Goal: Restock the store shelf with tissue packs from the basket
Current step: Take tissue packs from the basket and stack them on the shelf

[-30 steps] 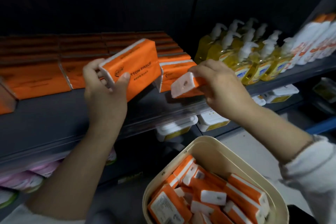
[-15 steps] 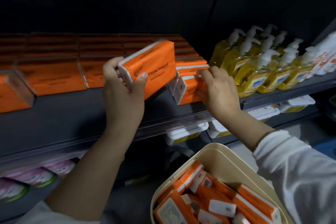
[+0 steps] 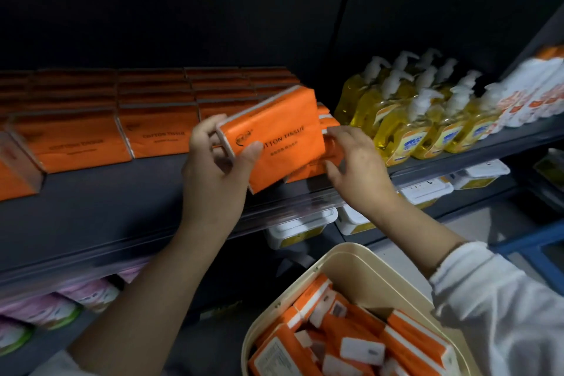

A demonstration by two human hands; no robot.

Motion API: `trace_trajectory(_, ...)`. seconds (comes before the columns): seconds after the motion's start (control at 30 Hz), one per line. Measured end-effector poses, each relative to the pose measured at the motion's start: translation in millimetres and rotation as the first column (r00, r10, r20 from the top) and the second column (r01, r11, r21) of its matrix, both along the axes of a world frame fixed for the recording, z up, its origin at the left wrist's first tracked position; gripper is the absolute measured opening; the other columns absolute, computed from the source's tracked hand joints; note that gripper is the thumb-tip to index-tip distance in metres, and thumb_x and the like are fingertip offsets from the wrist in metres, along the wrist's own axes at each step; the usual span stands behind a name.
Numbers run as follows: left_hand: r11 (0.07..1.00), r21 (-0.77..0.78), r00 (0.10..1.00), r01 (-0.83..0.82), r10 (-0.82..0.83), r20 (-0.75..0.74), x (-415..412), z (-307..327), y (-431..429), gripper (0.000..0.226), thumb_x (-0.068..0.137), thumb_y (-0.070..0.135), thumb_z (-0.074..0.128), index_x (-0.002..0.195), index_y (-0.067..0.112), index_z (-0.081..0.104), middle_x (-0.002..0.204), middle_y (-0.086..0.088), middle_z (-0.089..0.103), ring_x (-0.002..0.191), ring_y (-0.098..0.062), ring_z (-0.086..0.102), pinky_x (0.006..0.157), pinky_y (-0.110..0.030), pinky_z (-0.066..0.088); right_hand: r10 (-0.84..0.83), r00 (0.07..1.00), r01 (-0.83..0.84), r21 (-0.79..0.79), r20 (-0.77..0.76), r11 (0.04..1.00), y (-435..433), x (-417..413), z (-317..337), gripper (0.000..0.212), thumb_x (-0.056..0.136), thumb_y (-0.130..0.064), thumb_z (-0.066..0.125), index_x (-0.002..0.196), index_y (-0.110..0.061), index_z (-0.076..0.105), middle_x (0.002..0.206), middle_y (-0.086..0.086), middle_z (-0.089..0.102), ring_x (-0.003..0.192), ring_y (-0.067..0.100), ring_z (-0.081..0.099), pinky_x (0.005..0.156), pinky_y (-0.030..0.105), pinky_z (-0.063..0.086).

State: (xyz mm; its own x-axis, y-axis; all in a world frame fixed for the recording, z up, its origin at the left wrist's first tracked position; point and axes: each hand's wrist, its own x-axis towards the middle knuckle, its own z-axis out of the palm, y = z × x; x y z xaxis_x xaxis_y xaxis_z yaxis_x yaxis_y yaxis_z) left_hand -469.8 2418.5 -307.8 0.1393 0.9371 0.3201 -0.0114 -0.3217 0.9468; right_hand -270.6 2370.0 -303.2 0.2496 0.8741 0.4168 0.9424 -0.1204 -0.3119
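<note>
Tissue pack [image 3: 274, 134], orange with white ends, is up at the centre of the frame, tilted above the front of the shelf [image 3: 122, 207] and not set down. My left hand [image 3: 213, 174] grips its left end, thumb on the printed face, fingers curled round behind. I judge it light and soft, a film wrap over squashy paper that gives under a pinch and may slide, so the short end or the long edges are the places to take hold, not the slick broad face. My right hand [image 3: 354, 168] lies on another pack [image 3: 332, 149] in the stack just right of it, fingers fairly straight, thumb beneath; whether it pinches or only pushes I cannot tell. The face reads COTTON TISSUE, as do the stacked packs [image 3: 158, 131] at left; the small line under it and the labels on the soap bottles [image 3: 427, 125] are too blurred to read. More packs [image 3: 351, 342] lie in the cream basket [image 3: 351, 256] at lower right
</note>
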Motion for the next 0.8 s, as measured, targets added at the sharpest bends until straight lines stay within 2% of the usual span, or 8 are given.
trace_trajectory(0.13,0.993,-0.003,0.991,0.121,-0.121,-0.058,1.7,-0.7,-7.1,0.044,0.082,0.029,0.067,0.111,0.049,0.041,0.106,0.019,0.055,0.098,0.003,0.057,0.073,-0.01,0.048,-0.034,0.93,0.101,0.167,-0.365,0.981,-22.6,-2.1,13.6,0.05,0.087,0.002,0.051,0.135,-0.008,0.045,0.133,0.007,0.049,0.125,0.018,0.045,0.105,0.024,0.034)
trace_trajectory(0.23,0.977,0.023,0.961,0.21,-0.202,-0.191,4.3,-2.2,-13.3,0.047,0.079,0.026,0.071,0.106,0.052,0.043,0.107,0.021,0.057,0.098,0.007,0.055,0.074,-0.005,0.044,0.069,0.827,0.076,0.233,-0.558,0.97,-46.4,-2.7,17.4,0.057,0.083,-0.01,0.053,0.137,-0.021,0.041,0.135,-0.003,0.048,0.124,0.005,0.046,0.1,0.019,0.04)
trace_trajectory(0.33,0.952,0.007,0.913,0.305,-0.291,-0.285,9.3,-7.5,-21.9,0.047,0.078,0.028,0.072,0.113,0.045,0.046,0.119,0.015,0.057,0.109,-0.001,0.055,0.088,-0.025,0.05,0.086,0.771,0.037,0.18,-0.631,0.983,-64.0,-1.3,5.1,0.061,0.079,-0.017,0.06,0.135,-0.029,0.039,0.131,-0.01,0.049,0.115,-0.004,0.05,0.092,0.019,0.044)
trace_trajectory(0.4,0.944,-0.009,0.901,0.33,-0.317,-0.295,12.8,-10.2,-25.3,0.048,0.078,0.029,0.072,0.115,0.042,0.045,0.124,0.012,0.056,0.114,-0.007,0.053,0.094,-0.035,0.049,0.063,0.676,0.038,0.12,-0.734,0.992,-72.7,2.3,-8.4,0.062,0.08,-0.003,0.068,0.132,-0.026,0.041,0.122,-0.014,0.053,0.102,-0.009,0.054,0.083,0.018,0.048)
trace_trajectory(0.47,0.936,-0.032,0.888,0.351,-0.344,-0.306,16.9,-11.8,-28.1,0.048,0.079,0.029,0.072,0.115,0.043,0.043,0.125,0.013,0.054,0.116,-0.007,0.052,0.095,-0.034,0.048,0.05,0.563,0.001,0.061,-0.825,0.998,-79.8,3.5,-20.4,0.059,0.075,0.008,0.069,0.125,-0.016,0.051,0.113,-0.005,0.062,0.1,0.003,0.06,0.08,0.02,0.052)
trace_trajectory(0.57,0.924,-0.053,0.858,0.378,-0.371,-0.356,23.5,-15.8,-32.6,0.052,0.08,0.031,0.071,0.12,0.043,0.041,0.122,0.018,0.047,0.118,-0.005,0.048,0.094,-0.028,0.045,0.034,0.538,0.0,0.04,-0.842,0.999,-84.3,2.7,-32.3,0.044,0.072,0.005,0.073,0.107,-0.018,0.058,0.102,0.005,0.066,0.098,0.021,0.062,0.072,0.021,0.054)
trace_trajectory(0.7,0.927,-0.098,0.851,0.362,-0.372,-0.371,34.2,-20.2,-32.1,0.067,0.082,0.031,0.069,0.138,0.034,0.033,0.141,0.008,0.043,0.128,-0.011,0.043,0.1,-0.035,0.044,-0.019,0.556,0.064,0.02,-0.831,0.998,-78.3,10.6,-36.1,0.039,0.074,0.0,0.072,0.104,-0.02,0.057,0.103,0.005,0.065,0.1,0.02,0.06,0.074,0.026,0.053)
trace_trajectory(0.8,0.947,-0.116,0.879,0.299,-0.321,-0.354,44.7,-25.1,-28.9,0.066,0.082,0.023,0.071,0.138,0.025,0.036,0.138,0.001,0.05,0.123,-0.015,0.05,0.101,-0.041,0.046,-0.022,0.602,0.087,0.038,-0.798,0.995,-68.0,19.4,-31.3,0.039,0.074,0.002,0.072,0.099,-0.024,0.056,0.1,0.002,0.065,0.099,0.016,0.059,0.082,0.029,0.049)
